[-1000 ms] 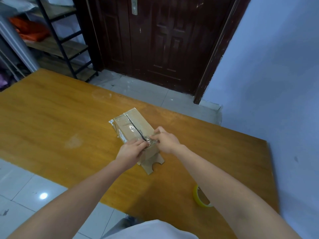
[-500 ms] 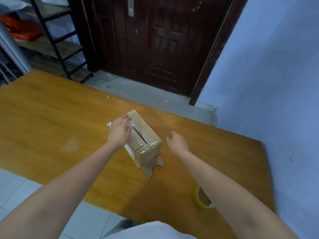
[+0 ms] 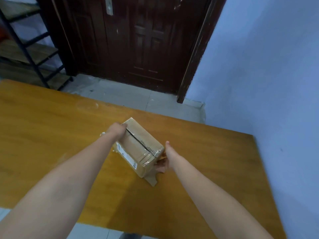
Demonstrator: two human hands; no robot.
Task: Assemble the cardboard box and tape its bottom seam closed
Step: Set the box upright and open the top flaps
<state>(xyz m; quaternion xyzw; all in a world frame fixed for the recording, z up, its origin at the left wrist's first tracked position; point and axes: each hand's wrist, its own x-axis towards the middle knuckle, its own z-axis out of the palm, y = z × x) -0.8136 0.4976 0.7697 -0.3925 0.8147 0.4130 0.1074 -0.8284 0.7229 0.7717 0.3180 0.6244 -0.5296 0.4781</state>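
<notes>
A small brown cardboard box (image 3: 138, 149) lies on the wooden table (image 3: 51, 135), its seam facing up under clear tape. A white label runs along its near side. A loose flap (image 3: 151, 178) sticks out flat on the table at the near end. My left hand (image 3: 116, 131) grips the box's far left corner, fingers curled over the edge. My right hand (image 3: 164, 161) presses against the near right end of the box, fingers partly hidden beside the box. The tape roll is out of view.
A dark wooden door (image 3: 138, 40) stands beyond the table, with a blue wall (image 3: 267, 66) at the right. A black metal shelf rack (image 3: 31, 54) stands at the far left. The table's right edge runs close to the wall.
My left hand moved from the near end of the seam to the far left corner. My right hand left the seam, swung out, then came back against the box's near right end.
</notes>
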